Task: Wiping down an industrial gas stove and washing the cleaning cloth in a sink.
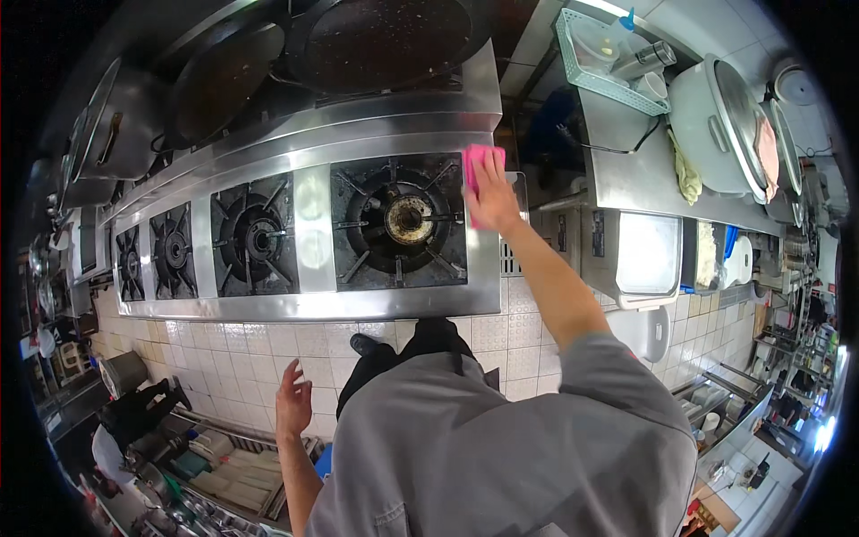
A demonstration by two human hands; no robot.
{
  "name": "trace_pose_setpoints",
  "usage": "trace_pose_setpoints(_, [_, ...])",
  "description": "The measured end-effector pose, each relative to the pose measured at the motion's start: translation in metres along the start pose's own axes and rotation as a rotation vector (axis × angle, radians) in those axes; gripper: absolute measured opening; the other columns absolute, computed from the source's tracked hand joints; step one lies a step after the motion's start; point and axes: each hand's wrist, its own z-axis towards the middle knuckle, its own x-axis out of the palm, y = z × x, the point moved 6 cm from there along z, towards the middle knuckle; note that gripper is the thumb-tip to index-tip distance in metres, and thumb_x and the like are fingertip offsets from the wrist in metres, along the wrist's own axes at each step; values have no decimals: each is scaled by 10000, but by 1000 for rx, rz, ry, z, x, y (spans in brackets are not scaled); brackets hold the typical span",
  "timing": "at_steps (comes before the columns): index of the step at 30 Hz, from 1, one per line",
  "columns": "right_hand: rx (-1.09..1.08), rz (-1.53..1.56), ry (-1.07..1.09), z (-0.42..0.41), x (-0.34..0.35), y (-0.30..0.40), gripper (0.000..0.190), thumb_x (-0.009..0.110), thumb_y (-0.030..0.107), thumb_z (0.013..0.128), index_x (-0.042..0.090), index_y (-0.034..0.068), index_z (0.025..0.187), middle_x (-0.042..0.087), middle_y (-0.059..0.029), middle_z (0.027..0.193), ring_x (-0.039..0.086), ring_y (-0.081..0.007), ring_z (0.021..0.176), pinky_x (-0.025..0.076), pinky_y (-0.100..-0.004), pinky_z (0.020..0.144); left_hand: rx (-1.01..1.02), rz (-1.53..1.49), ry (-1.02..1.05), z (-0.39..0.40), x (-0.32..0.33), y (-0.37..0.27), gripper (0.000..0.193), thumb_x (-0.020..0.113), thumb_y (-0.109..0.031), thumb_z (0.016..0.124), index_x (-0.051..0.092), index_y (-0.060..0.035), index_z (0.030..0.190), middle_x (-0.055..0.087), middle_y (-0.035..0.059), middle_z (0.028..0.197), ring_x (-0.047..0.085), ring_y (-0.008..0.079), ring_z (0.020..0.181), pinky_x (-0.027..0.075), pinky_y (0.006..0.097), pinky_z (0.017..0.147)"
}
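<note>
A bright pink cloth [478, 158] lies under my right hand [493, 194], pressed flat on the right end of the stainless steel stove top [484, 262]. Left of that hand is the largest gas burner [409, 219], its round head crusted and yellowish, with black pan supports around it. More burners [260, 240] run off to the left, with steel strips between them. My left hand [293, 401] hangs over the tiled floor, short of the stove's front edge, fingers apart and nothing in it.
Large dark woks [389, 40] stand behind the stove. To the right, a steel counter [624, 181] bears a basket [607, 86] of containers and a big lidded cooker [711, 134]. A white bin [647, 255] stands below it. Another person [134, 409] is at the lower left.
</note>
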Motion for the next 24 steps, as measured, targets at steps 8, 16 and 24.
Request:
trace_pose_setpoints(8, [-66, 35, 167, -93, -2, 18, 780, 600, 130, 795, 342, -10, 1518, 175, -287, 1624, 98, -470, 1520, 193, -539, 1228, -162, 106, 26, -30, -11, 63, 619, 631, -70, 944, 395, -138, 1512, 647, 267, 1247, 709, 264, 940, 564, 372, 820])
trace_pose_setpoints(16, [-46, -315, 118, 69, 13, -4, 640, 549, 152, 889, 399, 55, 1503, 366, -191, 1576, 250, -373, 1504, 193, -554, 1221, 80, 212, 68, 17, -25, 2, 511, 622, -66, 952, 499, -101, 1446, 660, 229, 1244, 691, 234, 990, 556, 348, 851])
trace_pose_setpoints(24, [45, -246, 105, -60, 11, 17, 677, 575, 163, 874, 373, 49, 1509, 311, -210, 1594, 225, -390, 1507, 218, -581, 1206, 103, 239, 198, 39, -32, -20, 475, 597, -90, 966, 514, -84, 1434, 656, 227, 1263, 686, 285, 1038, 547, 380, 876])
